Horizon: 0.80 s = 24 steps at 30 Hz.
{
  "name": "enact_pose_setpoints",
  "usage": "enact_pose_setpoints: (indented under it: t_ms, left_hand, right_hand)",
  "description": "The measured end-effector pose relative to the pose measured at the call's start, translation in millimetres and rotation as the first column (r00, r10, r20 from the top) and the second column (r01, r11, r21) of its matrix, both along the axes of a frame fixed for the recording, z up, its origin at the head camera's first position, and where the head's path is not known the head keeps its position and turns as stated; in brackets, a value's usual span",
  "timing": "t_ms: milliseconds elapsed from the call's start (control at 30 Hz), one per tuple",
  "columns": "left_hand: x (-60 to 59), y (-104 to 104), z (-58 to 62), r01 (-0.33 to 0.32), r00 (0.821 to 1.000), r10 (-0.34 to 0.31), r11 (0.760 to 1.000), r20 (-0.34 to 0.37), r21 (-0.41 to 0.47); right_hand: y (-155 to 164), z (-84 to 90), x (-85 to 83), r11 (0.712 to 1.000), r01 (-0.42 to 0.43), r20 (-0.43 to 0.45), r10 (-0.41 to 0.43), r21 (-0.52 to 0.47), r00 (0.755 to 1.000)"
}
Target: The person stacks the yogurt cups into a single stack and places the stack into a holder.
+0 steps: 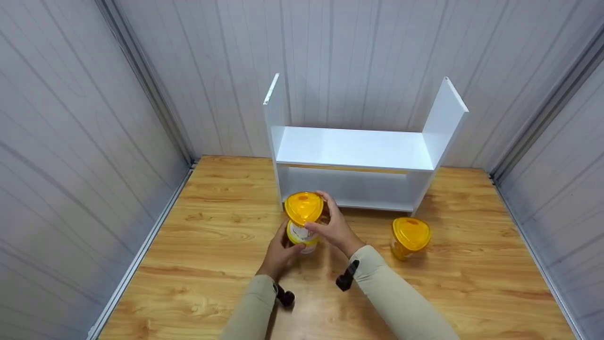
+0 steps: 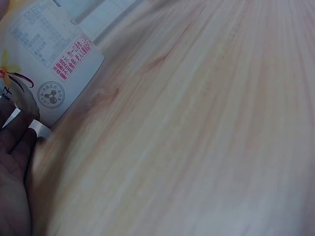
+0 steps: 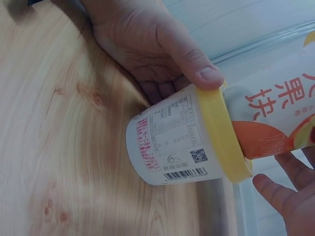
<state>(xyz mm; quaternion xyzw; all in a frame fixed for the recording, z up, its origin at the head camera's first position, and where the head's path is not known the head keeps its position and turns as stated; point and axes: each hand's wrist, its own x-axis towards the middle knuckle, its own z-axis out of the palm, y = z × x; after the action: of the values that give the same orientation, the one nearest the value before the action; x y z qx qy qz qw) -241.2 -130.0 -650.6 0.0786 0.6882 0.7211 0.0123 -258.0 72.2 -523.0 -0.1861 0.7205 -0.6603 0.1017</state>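
Two cups with yellow lids are stacked in front of the white shelf point(image 1: 354, 148). My left hand point(image 1: 281, 252) grips the lower cup point(image 1: 304, 246) from the near left, thumb on its lid rim. That white printed cup point(image 3: 172, 140) also shows by my left hand point(image 3: 147, 44), and its base point(image 2: 49, 64) shows above my left palm point(image 2: 12, 172). My right hand point(image 1: 332, 226) curls round the upper cup point(image 1: 303, 208) from the right. The orange-labelled upper cup point(image 3: 275, 113) sits on the lower lid, with my right fingertips point(image 3: 280, 191) beside it.
A third yellow-lidded cup point(image 1: 410, 236) stands on the wooden table point(image 1: 212, 264) to the right, near the shelf's right foot. The two-tier shelf stands at the back against grey panelled walls point(image 1: 71, 165) that enclose the table on three sides.
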Motion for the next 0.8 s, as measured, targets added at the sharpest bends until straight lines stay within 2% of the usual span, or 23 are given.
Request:
enact_pose_setpoints:
  t_ms: [133,300,600,800]
  left_hand:
    - [5.3,0,10.5,0.002,1.0,-0.001,1.0,0.009,-0.007]
    - [13.0,2,25.5,-0.01,1.0,0.01,1.0,-0.011,-0.025]
    - [13.3,1,27.3,-0.01,1.0,0.01,1.0,0.011,-0.016]
    - [12.3,0,28.5,0.009,1.0,-0.009,1.0,-0.008,0.001]
  right_hand:
    - [3,13.1,8.2,1.0,-0.012,0.012,0.012,0.005,1.0]
    - [3,13.0,9.5,1.0,-0.004,0.001,0.004,0.0,1.0]
    - [2,12.6,9.5,1.0,-0.013,-0.024,0.012,-0.026,1.0]
    - [1,13.1,11.4,1.0,0.006,-0.04,-0.006,-0.004,0.999]
